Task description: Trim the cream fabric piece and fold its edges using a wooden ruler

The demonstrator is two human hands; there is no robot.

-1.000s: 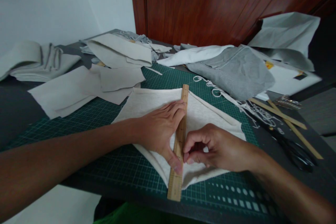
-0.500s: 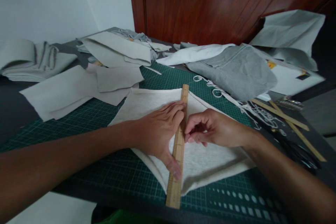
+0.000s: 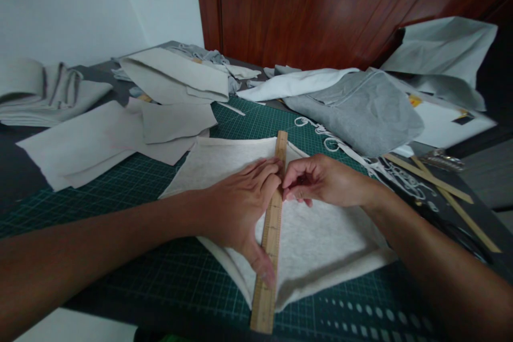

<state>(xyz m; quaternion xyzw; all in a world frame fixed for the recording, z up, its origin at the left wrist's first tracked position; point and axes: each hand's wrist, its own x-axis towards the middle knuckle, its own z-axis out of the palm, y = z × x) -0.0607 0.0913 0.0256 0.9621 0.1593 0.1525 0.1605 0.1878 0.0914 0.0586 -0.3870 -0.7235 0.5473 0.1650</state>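
A wooden ruler (image 3: 272,230) lies lengthwise across a piece of off-white cloth (image 3: 320,240), its near end reaching past the cloth's edge. My left hand (image 3: 244,206) presses flat on the ruler and cloth, with thumb and fingers spread apart. Along the ruler's right edge, my right hand (image 3: 316,181) is closed in a pinch, fingertips down at the cloth. Whatever is between those fingertips is hidden or too small to name. A faint pinkish line shows beside the ruler below them. Under the cloth is a green cutting mat (image 3: 160,283) with a printed grid.
Pale cloth pieces (image 3: 92,141) lie at left, near folded cloth (image 3: 176,75). Grey fabric (image 3: 356,112) is bunched at back right. White cord (image 3: 340,144), crossed wooden strips (image 3: 449,187) and black-handled scissors (image 3: 460,235) are at right. A reddish wooden panel (image 3: 320,10) stands behind.
My right hand has slid a little away from me along the ruler's edge, still pinched. My left hand keeps its place on the ruler. The view has shifted slightly.
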